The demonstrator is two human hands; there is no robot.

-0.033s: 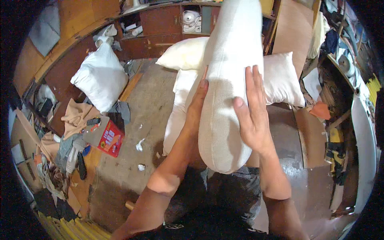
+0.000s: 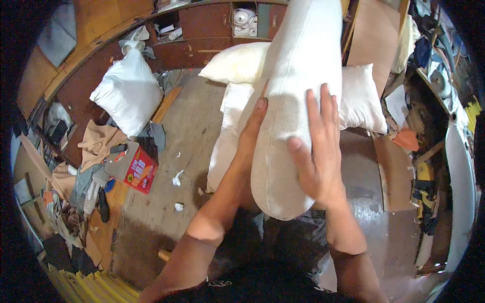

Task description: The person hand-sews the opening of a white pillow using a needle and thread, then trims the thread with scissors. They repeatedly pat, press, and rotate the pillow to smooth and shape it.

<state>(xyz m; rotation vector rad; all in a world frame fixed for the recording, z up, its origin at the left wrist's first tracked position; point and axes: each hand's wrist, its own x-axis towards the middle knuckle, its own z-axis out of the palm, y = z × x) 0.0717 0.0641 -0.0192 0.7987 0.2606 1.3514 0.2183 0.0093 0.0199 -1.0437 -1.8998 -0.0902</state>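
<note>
A long, thick off-white cushion [image 2: 295, 116] with woven fabric and a seam stands on edge in front of me, its rounded near end over my lap. Its far end runs out of the top of the view. The cushion is pressed between my two palms. My left hand [image 2: 254, 121] grips its left side, thumb showing and the other fingers mostly hidden behind it. My right hand [image 2: 323, 151] lies along its right side, fingers stretched forward and thumb on the near face. Behind the cushion are a cream pillow [image 2: 235, 61] and a white pillow [image 2: 361, 98].
A folded white cloth piece [image 2: 225, 136] lies left of the cushion. At the left are a stuffed white bag [image 2: 126, 93], a red box [image 2: 135, 170] and piled fabric scraps [image 2: 98, 141]. Brown cabinets [image 2: 207, 22] line the back. A cluttered shelf [image 2: 429, 101] stands at the right.
The cushion's upper part leans slightly farther right. My right hand has shifted a little, its thumb lower and farther left on the cushion. My left hand stays at the cushion's left side.
</note>
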